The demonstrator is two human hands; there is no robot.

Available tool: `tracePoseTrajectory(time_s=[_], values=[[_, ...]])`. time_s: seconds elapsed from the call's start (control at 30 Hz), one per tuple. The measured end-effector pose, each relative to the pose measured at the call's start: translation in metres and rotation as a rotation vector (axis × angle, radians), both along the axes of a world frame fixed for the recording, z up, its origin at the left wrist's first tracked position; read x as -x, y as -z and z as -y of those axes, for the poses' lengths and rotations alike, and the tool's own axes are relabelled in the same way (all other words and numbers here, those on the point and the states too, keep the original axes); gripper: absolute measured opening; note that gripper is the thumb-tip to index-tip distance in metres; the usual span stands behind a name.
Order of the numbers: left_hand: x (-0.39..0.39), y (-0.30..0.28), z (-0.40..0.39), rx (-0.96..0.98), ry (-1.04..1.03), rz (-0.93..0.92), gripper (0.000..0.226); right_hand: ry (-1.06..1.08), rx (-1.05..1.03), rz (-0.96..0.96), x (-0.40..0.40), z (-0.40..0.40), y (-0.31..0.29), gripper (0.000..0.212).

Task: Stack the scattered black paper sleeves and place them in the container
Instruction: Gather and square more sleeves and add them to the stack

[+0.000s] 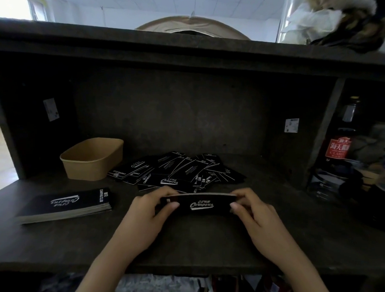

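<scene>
Both hands hold a small bundle of black paper sleeves [201, 204] with white lettering, stood on its long edge just above the dark counter. My left hand [150, 212] grips its left end, thumb on the front face. My right hand [253, 211] grips its right end the same way. Behind the bundle lies a loose pile of scattered sleeves [181, 170]. A neat, thick stack of sleeves [67, 204] lies flat at the front left. A brown paper container [91, 159] stands at the back left with no sleeves visible inside.
The dark counter [183, 240] sits inside a recess with a back wall and a shelf overhead. A dark bottle with a red label [339, 139] and other clutter stand behind a partition on the right. More items lie below the counter's front edge.
</scene>
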State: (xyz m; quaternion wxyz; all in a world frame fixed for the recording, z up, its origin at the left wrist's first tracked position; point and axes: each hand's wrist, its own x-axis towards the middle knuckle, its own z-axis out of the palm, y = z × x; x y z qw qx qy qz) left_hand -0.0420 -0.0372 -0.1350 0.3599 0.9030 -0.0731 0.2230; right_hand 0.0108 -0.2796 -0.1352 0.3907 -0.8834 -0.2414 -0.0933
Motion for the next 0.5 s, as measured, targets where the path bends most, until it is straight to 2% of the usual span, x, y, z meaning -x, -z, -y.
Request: tracePoseTrajectory(time_s=[0.3,0.5], values=[[0.0005,-0.0016,0.0021,0.105,0.028,-0.054,0.010,0.049,-0.083,-0.034,0.0023,-0.0017,-0.0052,0.011],[-0.0007,-0.0004,0.0014,0.154,-0.004,-0.006,0.015,0.074,-0.105,-0.065,-0.0007,0.0015,-0.0027,0.009]])
